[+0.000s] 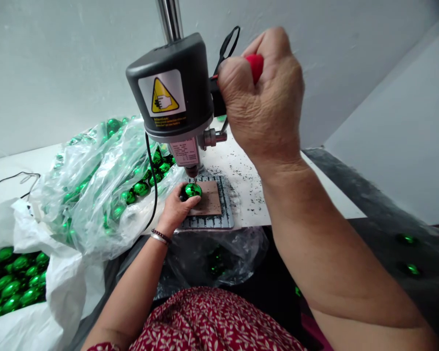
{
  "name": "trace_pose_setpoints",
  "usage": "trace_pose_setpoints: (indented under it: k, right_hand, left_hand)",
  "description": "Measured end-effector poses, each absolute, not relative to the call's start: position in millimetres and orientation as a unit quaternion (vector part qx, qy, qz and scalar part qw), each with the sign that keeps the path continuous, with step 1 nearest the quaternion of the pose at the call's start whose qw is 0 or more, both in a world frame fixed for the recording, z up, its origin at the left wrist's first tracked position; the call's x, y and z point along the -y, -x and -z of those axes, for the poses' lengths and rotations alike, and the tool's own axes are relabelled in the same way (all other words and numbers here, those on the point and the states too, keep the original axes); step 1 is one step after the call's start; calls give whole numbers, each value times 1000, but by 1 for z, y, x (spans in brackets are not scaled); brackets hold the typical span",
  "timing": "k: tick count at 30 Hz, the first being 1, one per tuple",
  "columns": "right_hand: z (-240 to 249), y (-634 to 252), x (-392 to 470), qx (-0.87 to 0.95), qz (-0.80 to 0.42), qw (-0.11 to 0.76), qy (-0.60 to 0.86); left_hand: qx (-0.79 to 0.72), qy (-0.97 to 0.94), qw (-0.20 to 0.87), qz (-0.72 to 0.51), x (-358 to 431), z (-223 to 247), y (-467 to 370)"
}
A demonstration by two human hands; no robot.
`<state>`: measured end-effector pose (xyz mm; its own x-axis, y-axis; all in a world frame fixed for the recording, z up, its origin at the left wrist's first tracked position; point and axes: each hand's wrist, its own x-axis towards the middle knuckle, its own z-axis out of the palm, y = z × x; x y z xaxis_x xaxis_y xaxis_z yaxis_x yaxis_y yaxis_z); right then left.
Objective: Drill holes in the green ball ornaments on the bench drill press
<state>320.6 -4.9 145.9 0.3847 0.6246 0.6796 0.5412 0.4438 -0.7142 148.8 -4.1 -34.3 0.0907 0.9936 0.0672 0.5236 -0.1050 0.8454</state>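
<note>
A shiny green bauble [193, 190] rests on a brown board [210, 197] under the spindle of a dark grey bench drill press [171, 87]. My left hand [177, 204] grips the bauble from the left, thumb in front of it. The drill tip [195, 179] comes down close to the bauble's top; whether it touches I cannot tell. Up on the right, my right hand [265, 92] is closed round the red-knobbed lever [255, 67] of the press. Beneath the board lies the slotted metal base [226, 209].
Clear plastic bags of green baubles [91, 180] cover the table's left side. A white sack [68, 278] with more baubles stands at lower left. Dark shavings lie on the white tabletop [249, 190]. A black cord [152, 180] hangs beside the press. A plastic bag [237, 253] hangs below the front edge.
</note>
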Motion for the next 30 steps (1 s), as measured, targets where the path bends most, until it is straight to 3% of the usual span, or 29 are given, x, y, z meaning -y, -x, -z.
trace_pose_setpoints:
  k: [14,30]
  right_hand:
    - [-143,-322,7,561,-27,637,528]
    - [-92,-323,42,589,191,606,499]
  left_hand:
    - [-560,-726,291,-272,2,31,-158]
    - [-564,-731,268,-276,3,41,-156]
